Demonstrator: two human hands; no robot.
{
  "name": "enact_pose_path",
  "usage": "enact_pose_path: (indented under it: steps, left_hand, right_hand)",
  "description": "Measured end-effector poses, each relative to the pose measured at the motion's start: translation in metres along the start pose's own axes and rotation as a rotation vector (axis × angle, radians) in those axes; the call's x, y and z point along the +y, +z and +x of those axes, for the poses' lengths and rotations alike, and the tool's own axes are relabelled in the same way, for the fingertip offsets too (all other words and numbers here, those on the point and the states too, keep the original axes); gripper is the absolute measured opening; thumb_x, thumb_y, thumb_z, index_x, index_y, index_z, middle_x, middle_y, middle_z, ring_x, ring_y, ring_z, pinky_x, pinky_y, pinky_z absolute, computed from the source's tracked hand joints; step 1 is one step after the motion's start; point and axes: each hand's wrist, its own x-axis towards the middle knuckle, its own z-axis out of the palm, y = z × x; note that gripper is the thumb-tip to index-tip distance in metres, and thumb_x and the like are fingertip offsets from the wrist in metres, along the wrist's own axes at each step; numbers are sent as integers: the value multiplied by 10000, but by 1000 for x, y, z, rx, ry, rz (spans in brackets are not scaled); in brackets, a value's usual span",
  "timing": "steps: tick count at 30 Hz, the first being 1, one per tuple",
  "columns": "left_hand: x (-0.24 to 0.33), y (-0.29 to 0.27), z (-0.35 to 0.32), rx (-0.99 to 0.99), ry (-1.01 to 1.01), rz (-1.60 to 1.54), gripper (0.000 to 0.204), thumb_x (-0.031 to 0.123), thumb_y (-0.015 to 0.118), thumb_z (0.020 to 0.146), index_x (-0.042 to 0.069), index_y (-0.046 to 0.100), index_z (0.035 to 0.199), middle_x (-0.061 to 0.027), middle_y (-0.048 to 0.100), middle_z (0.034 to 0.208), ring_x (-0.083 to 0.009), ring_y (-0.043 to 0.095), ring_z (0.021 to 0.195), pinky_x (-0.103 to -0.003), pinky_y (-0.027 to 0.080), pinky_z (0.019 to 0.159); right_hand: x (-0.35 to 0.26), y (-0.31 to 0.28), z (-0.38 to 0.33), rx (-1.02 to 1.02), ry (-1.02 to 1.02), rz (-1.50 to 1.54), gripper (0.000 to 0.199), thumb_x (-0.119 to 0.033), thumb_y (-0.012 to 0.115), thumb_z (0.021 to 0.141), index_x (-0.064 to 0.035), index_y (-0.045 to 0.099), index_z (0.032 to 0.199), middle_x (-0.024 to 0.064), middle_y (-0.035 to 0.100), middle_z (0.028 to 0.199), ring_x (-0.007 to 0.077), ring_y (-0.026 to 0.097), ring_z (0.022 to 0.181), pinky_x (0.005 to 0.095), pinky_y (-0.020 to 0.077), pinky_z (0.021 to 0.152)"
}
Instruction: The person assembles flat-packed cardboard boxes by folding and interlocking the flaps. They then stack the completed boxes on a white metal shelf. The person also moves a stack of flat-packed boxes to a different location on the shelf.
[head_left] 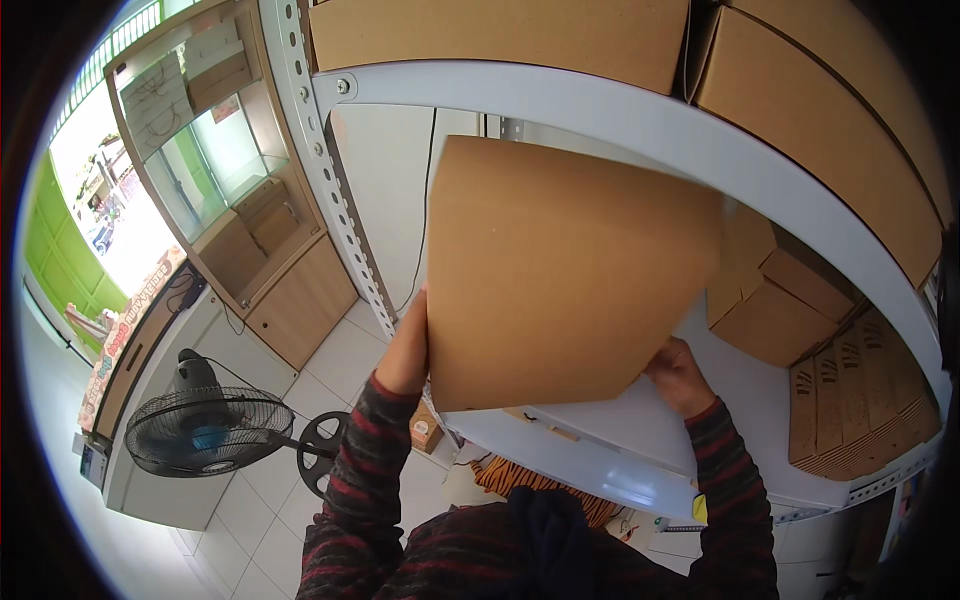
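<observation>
A large brown cardboard box (570, 270) is held up in front of me, tilted, between both hands. My left hand (407, 345) presses along its left side, the fingers partly hidden behind it. At the lower right corner my right hand (680, 376) grips the box with curled fingers. Behind and below it runs a white metal shelf (640, 430). To the right on that shelf stand more cardboard boxes (770, 290) and a row of flattened or narrow cartons (860, 400).
Overhead, a white shelf beam (560, 95) carries large cardboard boxes (500, 40). A perforated metal post (325, 170) rises at the left. Beyond it stand a black fan (205, 420) and a wooden glass cabinet (215, 180). A small carton (424, 428) sits low beside the shelf.
</observation>
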Motion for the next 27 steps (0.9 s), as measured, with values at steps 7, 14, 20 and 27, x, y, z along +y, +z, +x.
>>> enact_pose_path:
  steps: [7,14,20,27]
  left_hand:
    - [-16,27,35,-93,146,-33,468,378,328,1008,34,454,1298,-73,542,1248,-163,510,1141,-306,413,957]
    - [-54,-5,92,307,602,288,409,328,381,1007,-13,479,1211,-104,510,1207,-180,478,1074,-326,356,986]
    - [-113,-49,1,-13,369,12,503,384,424,974,9,408,1310,-127,477,1262,-232,460,1196,-379,406,977]
    - [-203,-94,-58,-232,219,61,711,304,598,897,-17,240,1420,-135,335,1404,-275,359,1306,-399,305,1073]
  right_hand:
    - [-4,20,-12,61,-18,-225,451,-94,592,908,-17,449,1329,92,507,1316,192,483,1188,319,410,981]
    - [-10,55,6,140,-13,151,138,-12,555,905,-15,636,1016,1,614,995,98,571,969,276,461,889]
    - [-29,89,24,23,-152,-60,80,14,588,875,1,618,948,22,616,930,108,583,887,257,473,779]
    - [-58,131,36,-50,-482,-490,63,39,603,822,13,618,878,115,610,807,246,603,739,317,471,671]
